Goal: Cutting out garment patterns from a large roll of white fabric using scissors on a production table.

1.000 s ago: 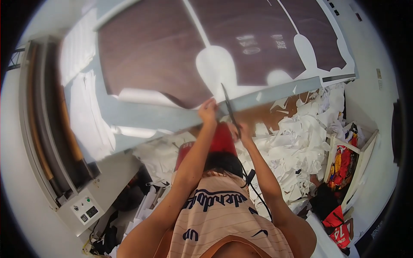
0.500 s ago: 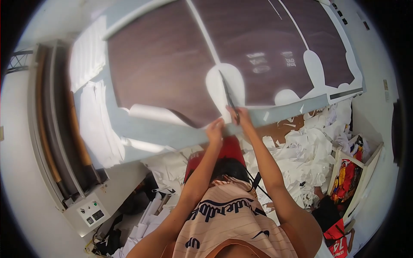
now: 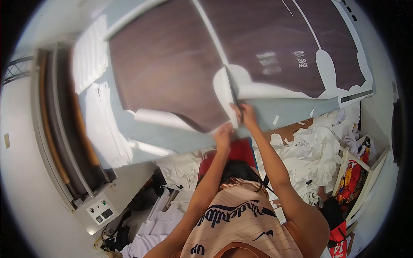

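My right hand (image 3: 244, 112) grips long dark scissors (image 3: 233, 90), their blades running up through the white cutout area (image 3: 221, 86) between two dark maroon printed pattern panels (image 3: 159, 60) on a large sheet. Just below and left of it, my left hand (image 3: 223, 133) pinches the sheet's near edge. The white margin right of the blades (image 3: 275, 89) has a lifted, curled edge. Another curled white strip (image 3: 163, 119) lies along the left panel's lower edge. The sheet rests on a pale blue-grey tabletop (image 3: 301, 107).
Stacked white sheets (image 3: 107, 124) lie at the table's left, beside a roller machine (image 3: 64, 116) with a control panel (image 3: 101, 210). Heaped paper scraps (image 3: 301, 150) fill the space below the table's edge. At right stands a wooden bin of coloured fabric (image 3: 352, 180). A red object (image 3: 206, 159) sits before me.
The scissors have moved forward into the white cutout and up toward the strip between panels; the margin to their right has lifted. The whole view has shifted, with the table appearing further right.
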### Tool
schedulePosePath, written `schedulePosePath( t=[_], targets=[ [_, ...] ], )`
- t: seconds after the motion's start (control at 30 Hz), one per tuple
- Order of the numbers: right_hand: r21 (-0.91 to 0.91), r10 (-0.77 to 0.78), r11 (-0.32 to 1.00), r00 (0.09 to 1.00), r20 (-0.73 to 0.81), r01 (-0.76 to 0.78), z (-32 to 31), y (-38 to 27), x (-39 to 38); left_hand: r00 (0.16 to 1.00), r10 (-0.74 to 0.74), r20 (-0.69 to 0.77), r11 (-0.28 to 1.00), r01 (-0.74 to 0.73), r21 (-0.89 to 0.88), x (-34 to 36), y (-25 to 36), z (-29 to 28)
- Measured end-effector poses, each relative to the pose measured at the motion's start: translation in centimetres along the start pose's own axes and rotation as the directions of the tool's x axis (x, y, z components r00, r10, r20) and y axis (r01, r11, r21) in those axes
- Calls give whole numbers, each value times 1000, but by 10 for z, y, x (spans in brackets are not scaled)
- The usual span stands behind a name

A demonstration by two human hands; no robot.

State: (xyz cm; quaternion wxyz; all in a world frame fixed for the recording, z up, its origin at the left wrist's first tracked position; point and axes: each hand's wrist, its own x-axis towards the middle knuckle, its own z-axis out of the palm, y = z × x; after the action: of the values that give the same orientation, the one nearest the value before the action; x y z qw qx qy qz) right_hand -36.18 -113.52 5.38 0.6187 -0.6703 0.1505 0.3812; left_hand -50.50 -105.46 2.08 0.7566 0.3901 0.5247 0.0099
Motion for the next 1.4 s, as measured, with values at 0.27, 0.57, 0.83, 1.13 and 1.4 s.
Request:
schedulePosePath(
  t=[0.27,0.57,0.83,1.13,1.4],
  targets=[
    [47,-47,998,998,31,46,9,-30,32,1000,20,-8,1000,-20,-5,4,-2,-3],
    [18,-59,998,998,4,59,21,-67,74,999,-27,-29,1000,27,13,-1,7,7],
    [-1,-105,994,994,39,105,31,-93,118,999,-32,-32,998,34,57,6,18,8],
    [48,-143,989,989,34,142,53,-133,162,994,-105,-39,992,107,70,11,34,9],
    [71,-127,990,991,31,125,70,-179,211,993,-108,-47,994,108,4,16,28,11]
  ],
)
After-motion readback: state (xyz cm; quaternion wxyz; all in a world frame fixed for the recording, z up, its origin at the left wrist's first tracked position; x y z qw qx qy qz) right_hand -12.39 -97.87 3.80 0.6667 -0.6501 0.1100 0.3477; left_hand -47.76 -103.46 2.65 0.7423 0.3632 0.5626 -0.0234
